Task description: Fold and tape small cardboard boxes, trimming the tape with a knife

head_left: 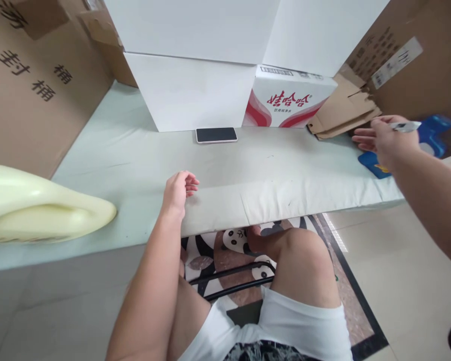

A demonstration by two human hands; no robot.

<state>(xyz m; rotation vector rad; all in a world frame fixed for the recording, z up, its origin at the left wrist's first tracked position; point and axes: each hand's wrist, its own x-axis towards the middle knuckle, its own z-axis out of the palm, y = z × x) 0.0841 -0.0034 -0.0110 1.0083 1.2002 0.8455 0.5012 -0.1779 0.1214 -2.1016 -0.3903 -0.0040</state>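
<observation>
My left hand hovers over the pale cloth-covered table near its front edge. Its fingers are loosely curled and a little apart, and I see nothing in them. Out to the right, my right hand is raised above a blue thing at the table's right end. A small white piece with dark marks, like a crumpled packet, sticks out from its thumb side; the grip itself is partly hidden. A phone with a dark screen lies flat at the back, beyond my left hand.
White boxes stand stacked behind the phone, beside a red-and-white carton. Large brown cartons flank the table. Folded cardboard leans at the right. A pale yellow rounded object juts in from the left. Another blue object sits beyond my right wrist.
</observation>
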